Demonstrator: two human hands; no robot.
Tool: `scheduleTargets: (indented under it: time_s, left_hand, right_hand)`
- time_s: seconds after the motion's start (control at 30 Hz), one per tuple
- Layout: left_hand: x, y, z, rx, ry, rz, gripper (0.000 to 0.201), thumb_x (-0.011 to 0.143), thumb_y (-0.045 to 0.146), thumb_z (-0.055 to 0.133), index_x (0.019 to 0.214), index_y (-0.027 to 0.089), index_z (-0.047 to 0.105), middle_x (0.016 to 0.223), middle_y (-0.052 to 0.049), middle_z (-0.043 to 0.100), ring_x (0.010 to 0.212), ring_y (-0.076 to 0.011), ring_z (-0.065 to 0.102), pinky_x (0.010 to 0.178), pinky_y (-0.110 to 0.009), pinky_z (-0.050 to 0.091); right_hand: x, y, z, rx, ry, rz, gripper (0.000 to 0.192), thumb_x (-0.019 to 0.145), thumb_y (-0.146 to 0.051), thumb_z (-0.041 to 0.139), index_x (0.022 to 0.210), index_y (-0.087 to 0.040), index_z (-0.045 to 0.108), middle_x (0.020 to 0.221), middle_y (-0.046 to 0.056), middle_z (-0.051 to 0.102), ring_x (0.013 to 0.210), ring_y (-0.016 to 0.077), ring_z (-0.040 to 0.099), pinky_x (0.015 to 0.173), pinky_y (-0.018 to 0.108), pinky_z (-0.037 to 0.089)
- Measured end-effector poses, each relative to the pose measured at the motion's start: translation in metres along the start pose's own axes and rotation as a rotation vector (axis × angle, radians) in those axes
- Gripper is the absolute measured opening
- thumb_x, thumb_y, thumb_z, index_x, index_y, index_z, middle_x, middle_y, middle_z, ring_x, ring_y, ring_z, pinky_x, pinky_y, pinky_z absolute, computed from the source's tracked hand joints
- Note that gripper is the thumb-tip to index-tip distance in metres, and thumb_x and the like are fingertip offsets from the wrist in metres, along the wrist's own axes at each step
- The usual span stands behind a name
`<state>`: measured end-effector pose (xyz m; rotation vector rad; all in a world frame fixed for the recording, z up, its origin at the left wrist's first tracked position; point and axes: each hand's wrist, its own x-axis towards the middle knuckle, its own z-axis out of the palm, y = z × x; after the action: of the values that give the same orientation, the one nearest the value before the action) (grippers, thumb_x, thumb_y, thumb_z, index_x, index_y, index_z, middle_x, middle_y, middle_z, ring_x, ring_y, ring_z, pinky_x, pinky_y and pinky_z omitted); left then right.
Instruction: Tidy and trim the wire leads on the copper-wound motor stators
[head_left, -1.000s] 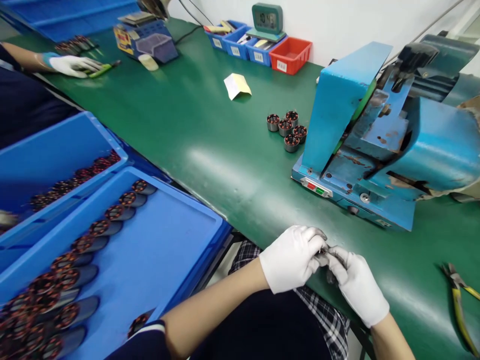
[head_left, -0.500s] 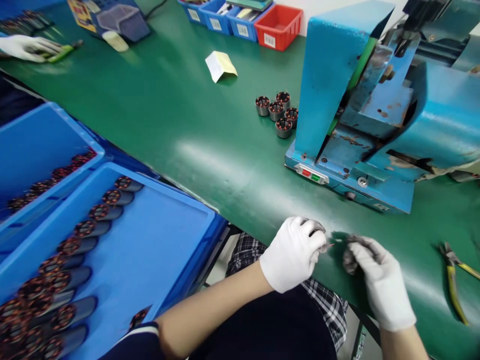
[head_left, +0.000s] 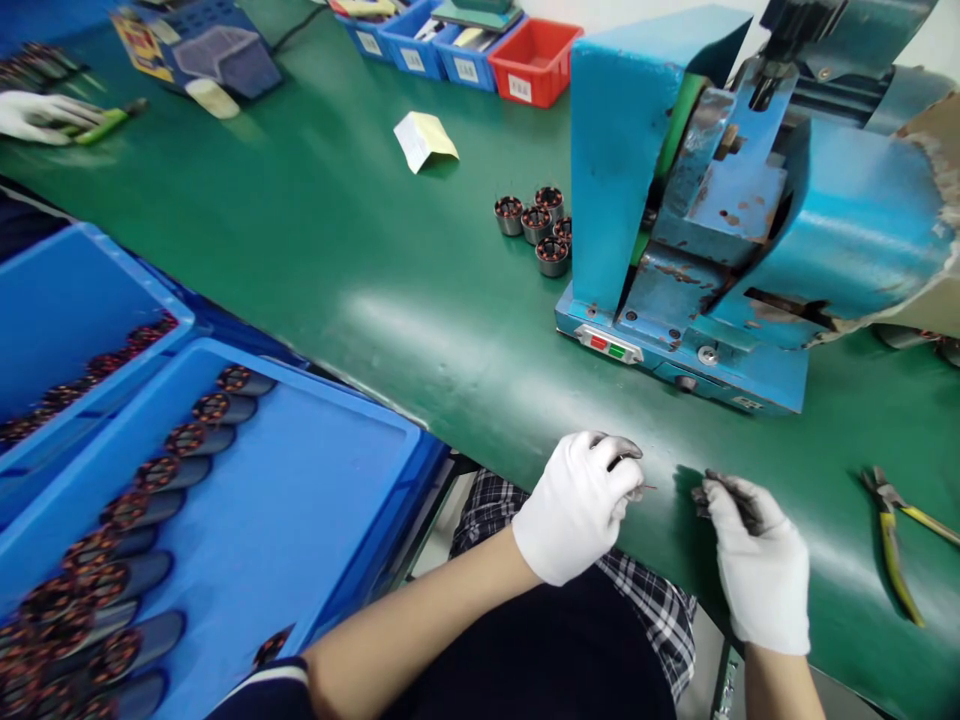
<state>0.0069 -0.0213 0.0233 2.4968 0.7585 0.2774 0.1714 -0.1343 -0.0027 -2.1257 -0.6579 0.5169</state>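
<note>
Two gloved hands are shown at the near edge of the green bench. The left hand is clenched on a small dark part with a thin wire end projecting toward the right hand, whose darkened fingertips are pinched together; what they hold cannot be told. The hands are held apart, presumably so the wire can be worked. Four wound stators are grouped beside the blue machine, within reach. One pair of pliers lies to the right. Two blue trays carry rows of stators.

A factory assembly bench: blue press machine, trays of wound stators.
</note>
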Motion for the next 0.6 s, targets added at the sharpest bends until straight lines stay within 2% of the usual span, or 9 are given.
scheduleTargets:
  time_s: [0.13,0.23,0.3,0.43,0.6]
  left_hand:
    - [0.001,0.001,-0.002,-0.004,-0.025,-0.009,0.015,0.076,0.009,0.050,0.083,0.021,0.053,0.111,-0.003,0.055,0.096,-0.0214,0.046,0.082,-0.038,0.040]
    - [0.001,0.001,-0.003,0.008,-0.018,-0.008,0.012,0.079,0.011,0.050,0.086,0.021,0.053,0.111,-0.002,0.055,0.096,-0.0209,0.046,0.082,-0.038,0.040]
    - [0.002,0.002,-0.003,0.013,-0.018,-0.009,0.013,0.080,0.010,0.049,0.087,0.020,0.053,0.111,-0.002,0.056,0.095,-0.0212,0.047,0.082,-0.038,0.041]
    - [0.001,0.002,-0.001,0.020,0.013,-0.009,0.017,0.078,0.008,0.048,0.090,0.019,0.053,0.110,-0.003,0.057,0.096,-0.0218,0.047,0.083,-0.038,0.041]
    - [0.000,-0.001,0.005,0.050,0.039,-0.005,0.021,0.073,0.005,0.051,0.089,0.018,0.053,0.111,-0.004,0.057,0.094,-0.0220,0.047,0.081,-0.038,0.042]
  right_hand:
    - [-0.010,-0.002,0.007,-0.012,-0.105,-0.160,0.024,0.077,-0.036,0.060,0.093,-0.019,0.062,0.089,0.008,0.069,0.079,0.0210,0.064,0.075,0.035,0.051]
    - [-0.013,-0.014,0.018,0.039,-0.181,-0.383,0.017,0.081,-0.027,0.055,0.097,-0.020,0.057,0.096,0.007,0.065,0.087,0.0195,0.062,0.078,0.036,0.051]
    - [-0.013,-0.024,0.023,-0.022,-0.221,-0.536,0.014,0.083,-0.021,0.053,0.097,-0.022,0.055,0.096,0.006,0.062,0.089,0.0182,0.060,0.078,0.035,0.051]
    - [-0.010,-0.034,0.026,-0.162,-0.263,-0.729,0.014,0.084,-0.013,0.047,0.093,-0.022,0.053,0.089,0.004,0.061,0.080,0.0166,0.061,0.069,0.031,0.052]
    - [-0.003,-0.032,0.020,-0.350,-0.317,-0.967,0.018,0.086,-0.011,0.042,0.099,-0.019,0.052,0.087,0.007,0.062,0.075,0.0187,0.060,0.066,0.032,0.052]
